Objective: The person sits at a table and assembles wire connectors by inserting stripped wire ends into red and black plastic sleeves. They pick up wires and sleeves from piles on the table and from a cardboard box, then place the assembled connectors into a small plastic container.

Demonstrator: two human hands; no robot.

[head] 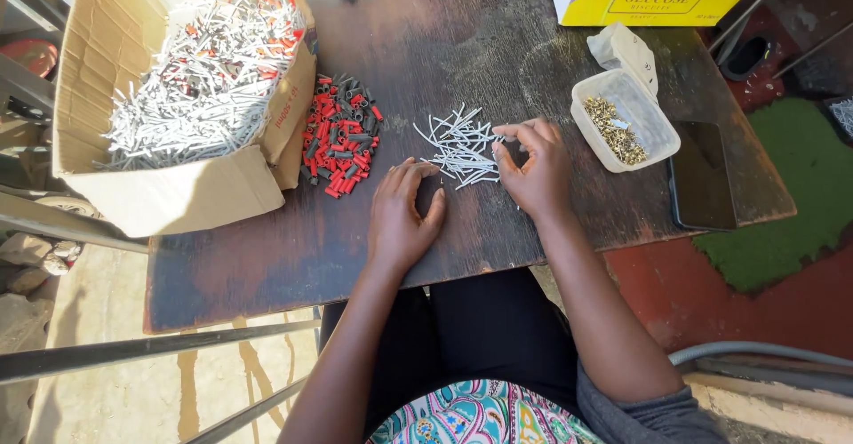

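Both hands rest on the dark surface (498, 44): left hand (402, 217) flat, fingers loosely spread; right hand (533, 168), fingers curled narrow, touches the grey pins (458, 146) at its nine o'clock.

Under your hands the table (498, 44) is dark wood, matt, worn and scuffed pale toward its far edge. The small pins (460, 146) at your right hand (533, 170) look like dull grey metal. The red and black sleeves (340, 135) look plastic. At the left edge, the box (178, 191) is rough brown cardboard; near the right edge, the tub (633, 120) is cloudy clear plastic holding brassy bits.
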